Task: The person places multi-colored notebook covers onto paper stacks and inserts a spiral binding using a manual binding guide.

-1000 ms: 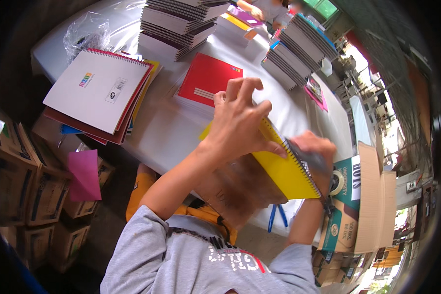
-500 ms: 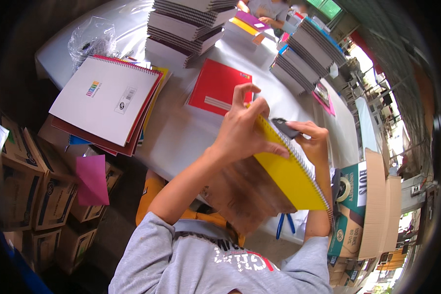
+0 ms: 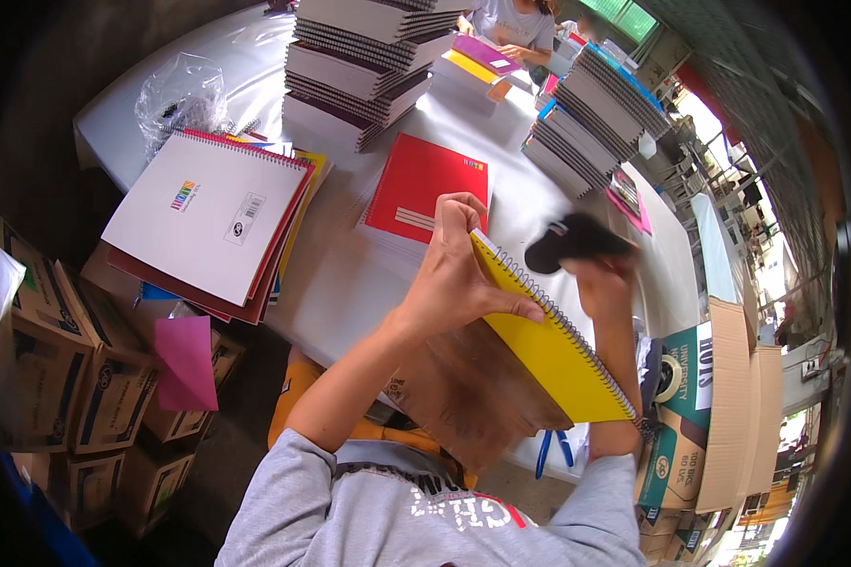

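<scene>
My left hand (image 3: 449, 279) is closed on a yellow spiral notebook (image 3: 539, 359), thumb on its cover and fingers over the far end. The notebook is tilted, its metal coil upward along the right edge. Beyond the coil, my right hand (image 3: 599, 282) grips a black rounded thing (image 3: 577, 242), smeared by motion, its kind unclear. There is a gap between that thing and the coil. A red spiral notebook (image 3: 430, 184) lies on the table just past my left hand.
To the left lies a pile topped by a white-backed spiral notebook (image 3: 194, 213), near a clear plastic bag (image 3: 182, 99). Tall notebook stacks (image 3: 345, 71) stand farther off. A blue-handled tool (image 3: 544, 454), cardboard boxes (image 3: 113, 397) and a tape roll (image 3: 668, 376) are nearby. Another person (image 3: 515, 28) sits opposite.
The black thing in my right hand has come up and away from the coil, where it was close before. My left hand keeps hold of the yellow notebook; the view has shifted slightly.
</scene>
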The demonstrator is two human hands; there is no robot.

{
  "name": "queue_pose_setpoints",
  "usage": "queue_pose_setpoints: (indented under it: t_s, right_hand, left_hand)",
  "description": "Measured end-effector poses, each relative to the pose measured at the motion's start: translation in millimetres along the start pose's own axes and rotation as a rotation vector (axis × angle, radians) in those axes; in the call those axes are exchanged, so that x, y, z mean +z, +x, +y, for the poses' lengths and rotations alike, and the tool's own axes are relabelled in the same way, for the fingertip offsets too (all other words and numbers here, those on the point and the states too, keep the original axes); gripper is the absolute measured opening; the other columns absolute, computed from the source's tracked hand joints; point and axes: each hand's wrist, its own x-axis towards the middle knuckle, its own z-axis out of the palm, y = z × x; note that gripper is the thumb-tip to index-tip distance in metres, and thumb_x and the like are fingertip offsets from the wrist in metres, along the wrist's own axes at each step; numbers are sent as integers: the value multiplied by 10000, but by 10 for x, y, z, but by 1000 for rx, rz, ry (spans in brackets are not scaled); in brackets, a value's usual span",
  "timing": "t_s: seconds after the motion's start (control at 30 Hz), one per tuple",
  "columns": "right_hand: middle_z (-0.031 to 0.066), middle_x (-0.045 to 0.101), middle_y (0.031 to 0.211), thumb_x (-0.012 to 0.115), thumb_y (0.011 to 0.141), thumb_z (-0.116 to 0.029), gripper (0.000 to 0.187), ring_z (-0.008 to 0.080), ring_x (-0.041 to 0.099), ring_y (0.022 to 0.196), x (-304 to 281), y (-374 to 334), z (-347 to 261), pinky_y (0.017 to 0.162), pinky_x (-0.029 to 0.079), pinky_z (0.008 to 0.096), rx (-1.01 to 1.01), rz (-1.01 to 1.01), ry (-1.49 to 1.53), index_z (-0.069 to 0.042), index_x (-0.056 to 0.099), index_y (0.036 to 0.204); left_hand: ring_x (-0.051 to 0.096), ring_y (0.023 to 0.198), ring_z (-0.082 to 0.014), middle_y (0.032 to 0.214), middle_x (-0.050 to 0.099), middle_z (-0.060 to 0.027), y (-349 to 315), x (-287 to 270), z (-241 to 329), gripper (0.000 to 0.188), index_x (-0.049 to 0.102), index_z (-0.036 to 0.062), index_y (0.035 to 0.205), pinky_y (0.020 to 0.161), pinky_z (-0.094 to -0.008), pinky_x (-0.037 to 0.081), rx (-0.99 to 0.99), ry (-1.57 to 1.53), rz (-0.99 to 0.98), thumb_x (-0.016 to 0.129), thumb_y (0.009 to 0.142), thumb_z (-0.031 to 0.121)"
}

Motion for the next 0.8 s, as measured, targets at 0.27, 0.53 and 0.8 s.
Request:
queue_pose_setpoints:
  t_s: [0.27,0.53,0.8]
  right_hand:
    - [126,690,897,638,643,108,337,176,653,810,333,152,-290,735,502,282,-494,-461,-387,-14,698,951]
    - [91,663,971,594,677,24,392,301,609,894,-709,-366,503,791,492,380,-11,154,-1335,-130,683,1027]
    - [178,498,1268,674,765,-249,633,358,479,1145,-569,-2087,305,955,389,405,583,354,-1287,-133,424,1335]
  left_hand:
    - [366,998,-252,1039,318,-135,-41,0,0,1049,286,-40,1046,867,-357,369,-49,-117,-63,919,353,428]
    - [484,604,-84,650,559,-6,-17,-30,57,291,538,8,810,568,-242,417,-244,-426,-102,620,886,277]
    - [496,656,-5,711,593,38,459,-251,559,78,626,30,855,545,-158,349,102,-399,222,636,862,107]
